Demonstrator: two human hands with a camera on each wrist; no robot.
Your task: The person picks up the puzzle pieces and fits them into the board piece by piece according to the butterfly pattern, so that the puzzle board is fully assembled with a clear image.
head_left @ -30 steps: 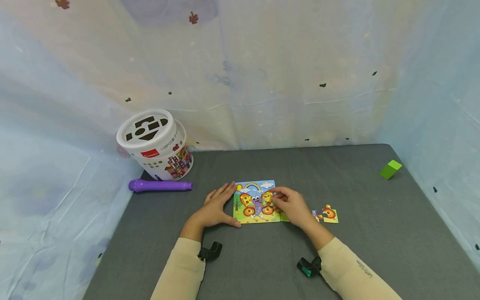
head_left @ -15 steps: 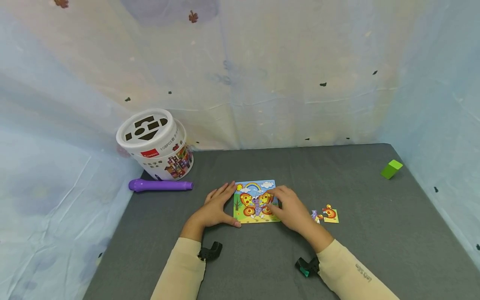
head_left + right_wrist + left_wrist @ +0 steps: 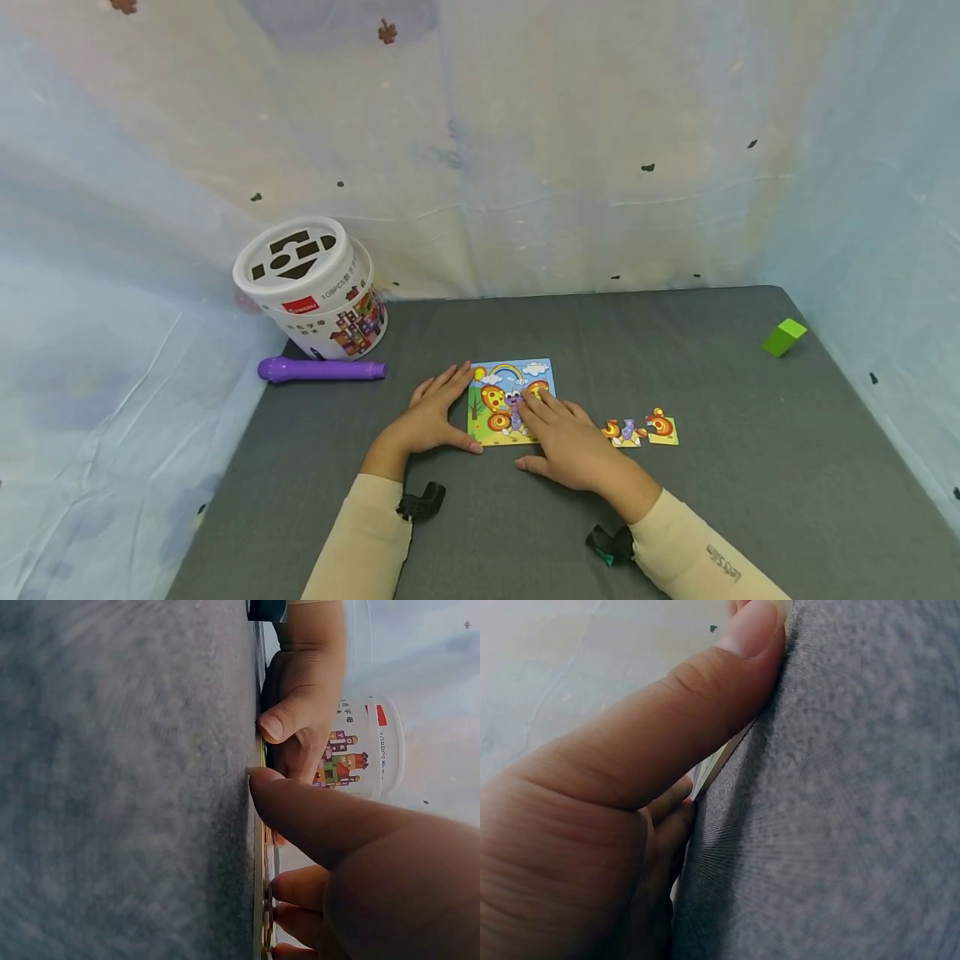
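Note:
A square butterfly jigsaw puzzle (image 3: 491, 400), with a rainbow and blue sky at its top, lies flat on the grey table. My left hand (image 3: 427, 421) rests along its left edge, thumb at the lower left corner and fingers stretched towards the upper left one. Across the right part of the puzzle lies my right hand (image 3: 566, 437), fingers extended on its face and hiding much of the right wing. In the right wrist view, the fingertips (image 3: 300, 924) touch the puzzle's top. Loose puzzle pieces (image 3: 662, 428) lie just right of this hand, partly joined or overlapping.
A white tub of building blocks (image 3: 322, 292) stands at the table's back left. In front of it lies a purple microphone-shaped stick (image 3: 322, 370). A green block (image 3: 783, 337) sits near the right edge. Patterned curtains (image 3: 525, 167) hang behind and at the sides.
My right hand has gone from bent fingers at the puzzle's right edge to fingers spread flat on it, shifting left and nearer. More of the loose pieces shows. The left hand stays put.

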